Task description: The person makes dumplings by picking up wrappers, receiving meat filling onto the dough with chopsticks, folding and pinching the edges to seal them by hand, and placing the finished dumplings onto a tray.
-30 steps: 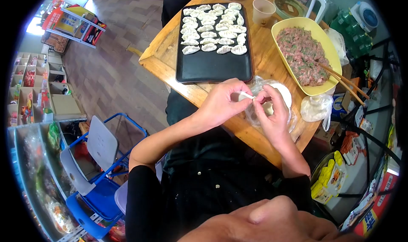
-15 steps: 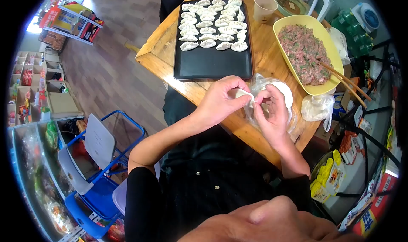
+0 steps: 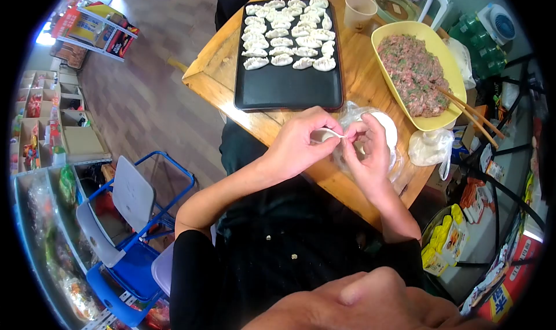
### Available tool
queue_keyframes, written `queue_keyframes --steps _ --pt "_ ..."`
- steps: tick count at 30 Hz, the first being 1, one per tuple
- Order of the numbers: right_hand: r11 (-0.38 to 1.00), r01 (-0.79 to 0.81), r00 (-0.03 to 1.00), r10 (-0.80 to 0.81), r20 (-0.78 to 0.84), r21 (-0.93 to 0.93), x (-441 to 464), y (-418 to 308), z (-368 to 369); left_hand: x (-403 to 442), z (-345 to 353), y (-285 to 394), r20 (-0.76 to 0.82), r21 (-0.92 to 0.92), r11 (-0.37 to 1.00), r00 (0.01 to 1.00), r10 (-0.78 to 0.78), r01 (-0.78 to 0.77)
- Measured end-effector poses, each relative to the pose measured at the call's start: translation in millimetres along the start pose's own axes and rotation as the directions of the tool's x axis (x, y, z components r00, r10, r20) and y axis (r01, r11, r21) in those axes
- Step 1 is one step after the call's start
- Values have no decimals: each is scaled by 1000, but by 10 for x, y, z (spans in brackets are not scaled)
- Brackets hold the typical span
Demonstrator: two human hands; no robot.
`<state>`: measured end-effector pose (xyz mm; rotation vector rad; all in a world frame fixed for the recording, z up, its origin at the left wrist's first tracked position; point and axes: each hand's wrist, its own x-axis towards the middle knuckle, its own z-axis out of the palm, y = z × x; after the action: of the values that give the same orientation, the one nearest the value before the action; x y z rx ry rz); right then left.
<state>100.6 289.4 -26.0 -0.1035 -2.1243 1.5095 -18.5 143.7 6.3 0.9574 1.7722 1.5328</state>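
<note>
Pinching a folded dough wrapper (image 3: 325,135) btwn thumb & fingers, L hand (image 3: 301,142) is just off the tray's near edge, toward its R end. R hand (image 3: 369,153) is beside it, a bit farther R of the tray, thumb & fingertips pressed tog. on the wrapper's R end. So wrapper's held up btwn both hands, on the tray's near side, pale edge showing; can't tell if anything's inside.

Tray (image 3: 286,90) is black, rectangular, flat on the wooden table (image 3: 214,75). Pleated dumplings (image 3: 281,41) sit in rows over its far part; black surface shows along the near edge.

Off the tray's near R corner, partly behind R hand: round white dough (image 3: 387,130) on clear plastic (image 3: 350,114). Farther R of tray: yellow bowl (image 3: 454,69) w/ pinkish meat filling (image 3: 411,69), green bits mixed in; chopsticks (image 3: 472,116) stuck in it, ends out over the rim, pointing away from tray. Also R of tray, just below the bowl: clear bag (image 3: 430,150), pale contents, can't ID.

R of tray's far R corner: paper cup (image 3: 359,11), then a round dish (image 3: 397,7). Blue folding chair (image 3: 136,272) well L of tray, nearer the wearer. Small fan (image 3: 498,22) & green bottles (image 3: 475,40) far R of tray.
</note>
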Motion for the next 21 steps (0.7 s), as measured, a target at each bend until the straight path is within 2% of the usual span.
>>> queue_keyframes --steps 1,4,5,7,8,11,14,15,17,21 --pt "1000 -6 1000 6 10 -6 2 13 -14 11 -7 -29 -2 6 1000 1000 11 -11" --pt "1000 -8 1000 7 6 24 3 8 4 -6 19 -198 27 -355 929 994 -103 106" --pt "998 0 1000 0 -7 56 6 9 10 -16 40 -260 25 -355 929 994 -102 105" --pt "999 -1 1000 2 -1 49 0 26 19 -38 69 -285 50 -546 819 983 -177 176" --pt "999 -5 1000 5 3 41 -13 36 27 -47 83 -311 48 -549 816 982 -182 178" --pt "997 2 1000 -4 29 79 -24 -1 50 -42 124 -319 -19 -459 877 985 -170 143" --pt "998 49 997 -52 59 42 -31 -12 52 -38 146 -221 -170 -117 993 985 13 -33" --pt "998 49 997 -51 60 42 -30 -5 56 -36 136 -195 -171 -118 992 985 12 -33" --pt "995 91 996 -92 16 41 -27 18 65 -25 109 -165 -132 6 997 989 71 -71" --pt "997 25 999 -22 -33 79 -3 8 74 -13 62 -160 -78 -20 996 994 81 -83"
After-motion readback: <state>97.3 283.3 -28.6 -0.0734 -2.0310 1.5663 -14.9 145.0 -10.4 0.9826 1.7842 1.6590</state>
